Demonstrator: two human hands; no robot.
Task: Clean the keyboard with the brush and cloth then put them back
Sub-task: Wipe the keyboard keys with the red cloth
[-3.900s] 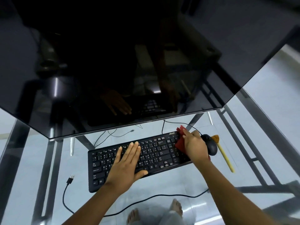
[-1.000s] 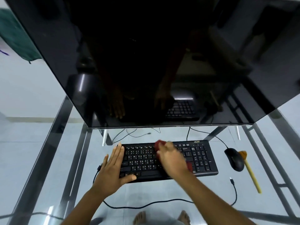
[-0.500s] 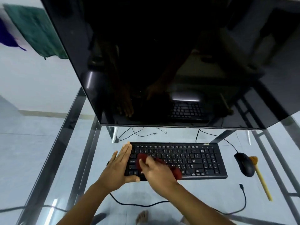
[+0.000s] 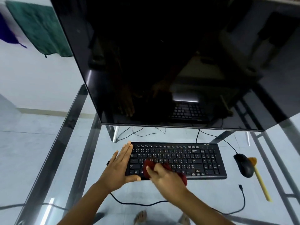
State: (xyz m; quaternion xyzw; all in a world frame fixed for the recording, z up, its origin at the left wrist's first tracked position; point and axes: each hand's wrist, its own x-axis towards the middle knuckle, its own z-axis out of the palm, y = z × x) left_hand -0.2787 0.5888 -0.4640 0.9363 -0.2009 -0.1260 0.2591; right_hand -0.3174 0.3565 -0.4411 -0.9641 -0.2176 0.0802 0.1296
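A black keyboard (image 4: pixel 186 158) lies flat on the glass table (image 4: pixel 48 168) below the monitor. My right hand (image 4: pixel 164 177) presses a dark red cloth (image 4: pixel 148 164) onto the keyboard's lower left keys. My left hand (image 4: pixel 119 168) lies flat with fingers spread against the keyboard's left end, its thumb along the front edge. A brush (image 4: pixel 259 177) with a yellow handle and orange bristles rests on the glass to the right, beyond the mouse, and neither hand touches it.
A large dark monitor (image 4: pixel 162 62) hangs over the back of the table. A black mouse (image 4: pixel 243 164) sits right of the keyboard, touching the brush head. Loose black cables (image 4: pixel 241 200) run across the glass at the front. Metal frame bars show under the glass.
My right hand has wiped the red cloth leftward across the keyboard, from the right end to the lower left keys. My left hand slid to the left end. The view has shifted.
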